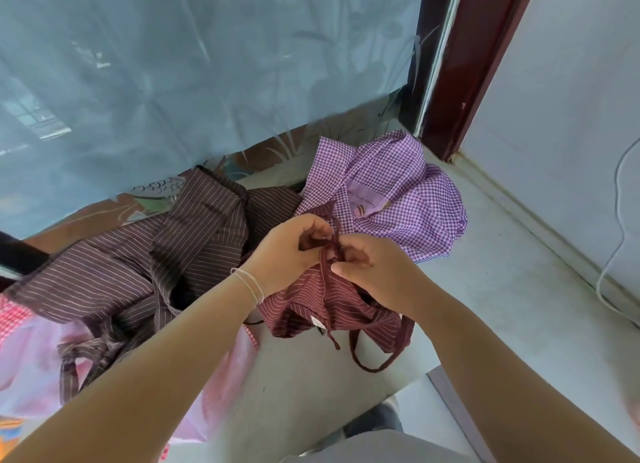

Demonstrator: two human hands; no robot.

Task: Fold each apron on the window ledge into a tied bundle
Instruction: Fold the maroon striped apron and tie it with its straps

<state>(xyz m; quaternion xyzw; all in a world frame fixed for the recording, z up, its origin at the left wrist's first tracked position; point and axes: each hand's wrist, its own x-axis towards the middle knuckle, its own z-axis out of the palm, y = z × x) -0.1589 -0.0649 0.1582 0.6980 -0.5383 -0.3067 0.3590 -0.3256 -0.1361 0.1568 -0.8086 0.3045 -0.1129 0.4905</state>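
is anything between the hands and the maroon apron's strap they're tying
Nothing visible. The left hand and right hand both already pinch the strap directly, above the maroon apron on the ledge. The brown apron and purple apron lie off to the sides.

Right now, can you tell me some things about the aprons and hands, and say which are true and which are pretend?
1. Both hands hold the strings of the dark red striped apron. True; the left hand and right hand pinch its strings.
2. The purple checked apron lies on the floor. False; it sits on the window ledge.
3. A brown striped apron lies left of the hands. True.
4. The left wrist is bare. False; it wears thin white thread bands.
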